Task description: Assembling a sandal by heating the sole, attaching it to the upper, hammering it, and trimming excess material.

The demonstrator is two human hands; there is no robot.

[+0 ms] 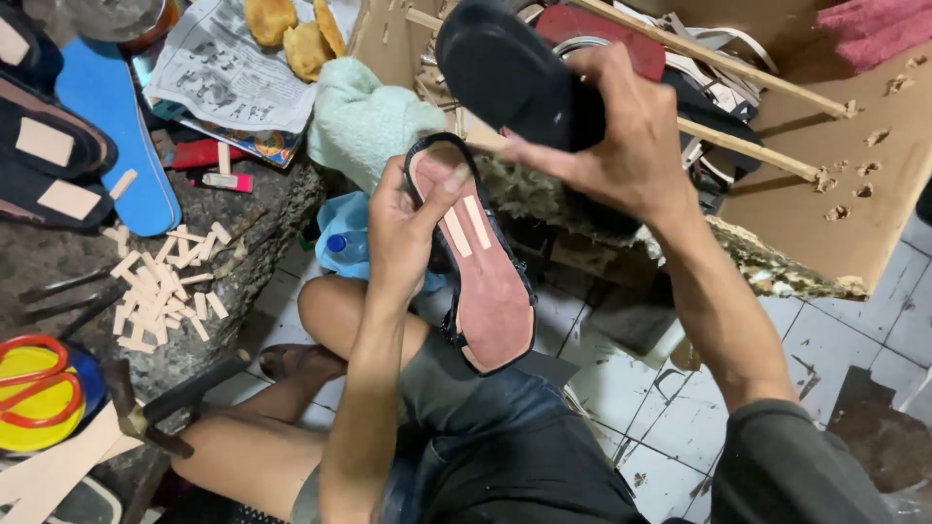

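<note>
My left hand grips a sandal upper with a reddish-pink insole, a black edge and two pale strips stuck near its heel; my thumb presses the insole's upper end. My right hand holds a black sole raised above and tilted, just over the insole's heel end. The two parts are close but apart. I sit with my bare knee under them.
A stone slab at left carries small pale strips, a blue insole, dark insoles, a hammer, orange-handled scissors and newspaper. A light green cloth, a bottle, cardboard and wooden sticks lie behind.
</note>
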